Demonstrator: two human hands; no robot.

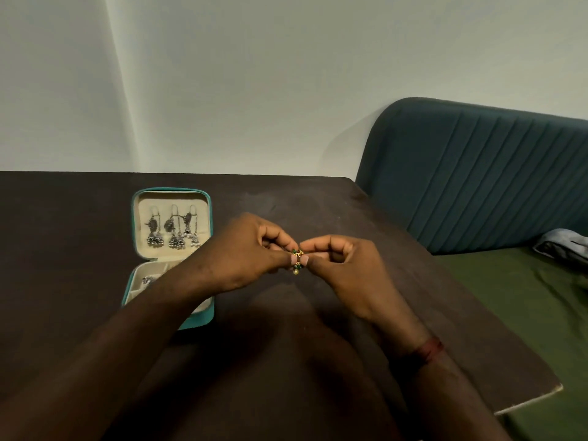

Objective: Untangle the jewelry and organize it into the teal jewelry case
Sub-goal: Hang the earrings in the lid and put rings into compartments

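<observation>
left forearm [127, 338], right forearm [461, 393] bare up to frame edge. right wrist: dark red thread band [428, 350], several thin strands wound side by side. thumbnails [295, 258] on left grip [248, 253] and right grip [343, 272] short, trimmed, plain.

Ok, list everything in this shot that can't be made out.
Head view:
Gold-and-green jewelry piece: tiny, and the fingertips of the left hand and right hand pinching it cover most of it; type and tangles unclear.
Teal jewelry case: left forearm hides most of the lower tray.
Silver earrings in the lid: too small to see their hooks.
Grey cloth: cut off by the right edge.
</observation>
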